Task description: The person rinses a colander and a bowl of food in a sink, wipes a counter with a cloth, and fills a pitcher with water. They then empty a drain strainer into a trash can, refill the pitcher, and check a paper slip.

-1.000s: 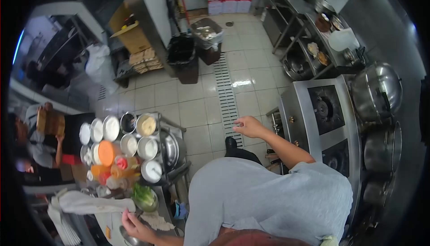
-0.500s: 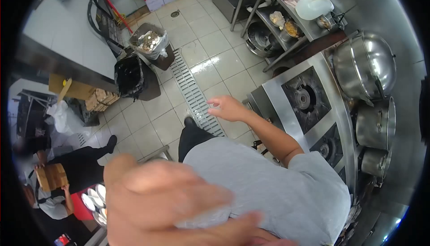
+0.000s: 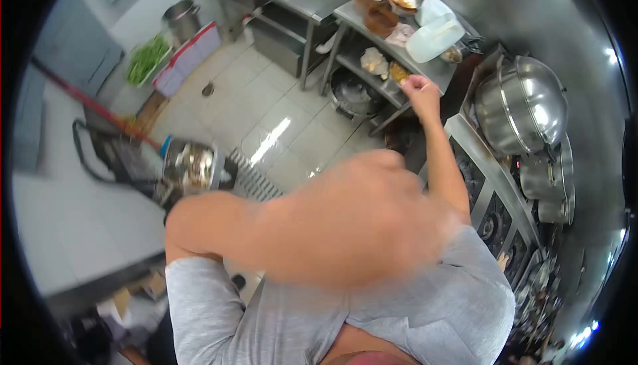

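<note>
Smeared by motion, my left hand (image 3: 372, 222) fills the middle of the view, raised close to the camera in front of my grey shirt (image 3: 226, 325). Its fingers cannot be made out. My right hand (image 3: 423, 94) reaches forward on the right, its fingers drawn together and the inside of the grip hidden. In this view its fingertips overlap a container of yellow food (image 3: 399, 71) on the lower shelf. Beside that sits a pale, crumpled bundle (image 3: 375, 62). White plastic jugs (image 3: 435, 39) stand on the metal table (image 3: 359, 16) above.
A stove (image 3: 488, 199) runs along my right side, with a large steel pot (image 3: 525, 106) behind it. Ahead lies a tiled floor (image 3: 266, 109) with a drain grate (image 3: 256, 179). At left are a bin of waste (image 3: 189, 165) and a tray of green vegetables (image 3: 147, 59).
The view has shifted forward, nearer the metal table. My right hand has swung forward from over the drain grate to the shelf, its fingers closing. My left hand has risen across the view.
</note>
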Demonstrator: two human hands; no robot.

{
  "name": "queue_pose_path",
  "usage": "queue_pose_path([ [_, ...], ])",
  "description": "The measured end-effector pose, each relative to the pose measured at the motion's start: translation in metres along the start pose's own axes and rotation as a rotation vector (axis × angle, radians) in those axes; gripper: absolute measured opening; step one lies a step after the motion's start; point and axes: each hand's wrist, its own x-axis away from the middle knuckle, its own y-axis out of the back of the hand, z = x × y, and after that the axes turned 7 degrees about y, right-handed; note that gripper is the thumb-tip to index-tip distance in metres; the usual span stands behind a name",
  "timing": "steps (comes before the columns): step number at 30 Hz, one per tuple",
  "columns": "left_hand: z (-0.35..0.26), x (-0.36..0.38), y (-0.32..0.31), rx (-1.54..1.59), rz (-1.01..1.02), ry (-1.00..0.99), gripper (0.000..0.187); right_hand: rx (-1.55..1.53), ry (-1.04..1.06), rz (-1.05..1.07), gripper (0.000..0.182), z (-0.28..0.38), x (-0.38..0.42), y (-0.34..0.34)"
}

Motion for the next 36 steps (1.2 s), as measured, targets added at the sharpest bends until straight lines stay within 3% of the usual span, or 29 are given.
queue_pose_path([
  [2, 0.084, -0.001, -0.004, -0.083, 0.148, 0.058, 0.039, 0.155, -0.097, -0.21, 0.046, -0.007, -0.074, 0.014],
  [4, 0.161, 0.009, -0.019, -0.045, 0.099, 0.175, 0.037, 0.397, -0.164, -0.29, 0.063, -0.015, -0.139, 0.022],
  [9, 0.319, 0.028, 0.001, 0.032, 0.094, 0.635, 0.031, 0.504, -0.489, -0.476, 0.067, -0.059, -0.27, 0.01],
  [12, 0.413, 0.003, -0.01, -0.129, 0.013, 0.705, 0.04, 0.484, -0.513, -0.582, 0.064, -0.114, -0.302, -0.01],
  [15, 0.497, -0.07, -0.039, -0.216, 0.132, 0.692, 0.057, 0.59, -0.484, -0.63, 0.058, -0.132, -0.309, -0.023],
  [20, 0.628, -0.178, -0.099, -0.225, 0.368, 0.671, 0.067, 0.414, -0.22, -0.612, 0.042, -0.049, -0.276, -0.03],
  [21, 0.652, -0.19, -0.111, -0.222, 0.376, 0.635, 0.06, 0.371, -0.17, -0.58, 0.038, -0.031, -0.27, -0.035],
  [25, 0.73, -0.205, -0.154, -0.159, 0.428, 0.559, 0.033, 0.321, -0.3, -0.458, 0.035, 0.03, -0.245, -0.064],
  [27, 0.756, -0.21, -0.147, -0.126, 0.415, 0.511, 0.019, 0.33, -0.389, -0.415, 0.032, 0.056, -0.233, -0.081],
  [29, 0.776, -0.191, -0.133, -0.002, 0.396, 0.442, 0.019, 0.359, -0.417, -0.371, 0.03, 0.078, -0.225, -0.101],
  [30, 0.774, -0.183, -0.095, -0.003, 0.463, 0.425, 0.019, 0.326, -0.449, -0.376, 0.029, 0.093, -0.223, -0.113],
  [32, 0.791, -0.147, -0.045, 0.063, 0.359, 0.393, 0.027, 0.236, -0.471, -0.4, 0.029, 0.117, -0.232, -0.141],
  [36, 0.844, -0.092, 0.058, -0.025, 0.399, 0.572, 0.028, 0.19, -0.343, -0.373, 0.028, 0.157, -0.263, -0.204],
])
